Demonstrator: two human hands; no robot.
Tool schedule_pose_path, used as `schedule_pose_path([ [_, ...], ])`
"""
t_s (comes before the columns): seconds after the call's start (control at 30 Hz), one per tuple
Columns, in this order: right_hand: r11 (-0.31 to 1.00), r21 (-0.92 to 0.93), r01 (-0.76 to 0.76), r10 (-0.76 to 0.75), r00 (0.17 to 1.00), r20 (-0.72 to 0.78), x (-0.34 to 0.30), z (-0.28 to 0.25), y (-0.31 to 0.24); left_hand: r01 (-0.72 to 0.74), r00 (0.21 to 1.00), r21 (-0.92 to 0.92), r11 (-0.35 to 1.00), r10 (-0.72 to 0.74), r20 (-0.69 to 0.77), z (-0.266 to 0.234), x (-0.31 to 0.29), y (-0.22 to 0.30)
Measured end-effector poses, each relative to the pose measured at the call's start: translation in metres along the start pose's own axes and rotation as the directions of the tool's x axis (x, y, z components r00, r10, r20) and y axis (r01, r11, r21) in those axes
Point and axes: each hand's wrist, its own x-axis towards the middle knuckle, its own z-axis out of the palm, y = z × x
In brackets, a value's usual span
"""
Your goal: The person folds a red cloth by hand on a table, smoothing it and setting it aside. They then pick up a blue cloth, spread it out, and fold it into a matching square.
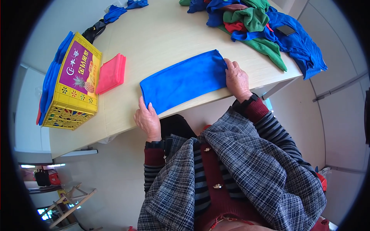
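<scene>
A blue cloth (185, 82), folded into a long rectangle, lies on the table in front of me. My left hand (147, 120) pinches its near left corner, thumb and fingers closed on the edge. At the right end my right hand (237, 80) grips the short side, with the thumb on top. Left of the cloth, a small stack of folded red cloths (111, 74) leans or lies against a yellow plastic crate (73, 104).
Folded blue cloths (52, 88) stand in the crate at the table's left. A heap of loose blue, green and red cloths (250, 21) fills the far right, with a dark flat object (285, 30) on it. Blue scraps (114, 14) and a black item (93, 31) lie far left.
</scene>
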Motion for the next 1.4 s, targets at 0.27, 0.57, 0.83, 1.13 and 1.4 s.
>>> schedule_pose_path([
  [0.27,0.953,0.032,0.303,-0.301,0.952,-0.063,0.002,-0.024,-0.033,-0.206,0.978,0.003,0.978,0.206,-0.005,-0.024,0.012,0.026],
  [0.57,0.841,0.243,0.483,-0.538,0.795,0.280,-0.030,0.033,-0.095,-0.537,0.782,-0.254,0.804,0.588,0.207,0.004,-0.012,0.069],
  [0.83,0.927,-0.094,0.362,-0.324,0.903,0.284,0.002,0.027,-0.025,-0.417,0.849,-0.140,0.898,0.439,0.293,-0.006,-0.001,0.030],
  [1.13,0.943,-0.233,0.238,-0.118,0.893,0.434,0.034,-0.004,-0.002,-0.285,0.880,-0.071,0.956,0.290,0.376,-0.021,0.015,0.012],
  [1.4,0.904,-0.075,0.422,-0.334,0.804,0.492,0.058,0.025,-0.020,-0.409,0.811,-0.192,0.892,0.452,0.371,0.024,0.061,0.026],
])
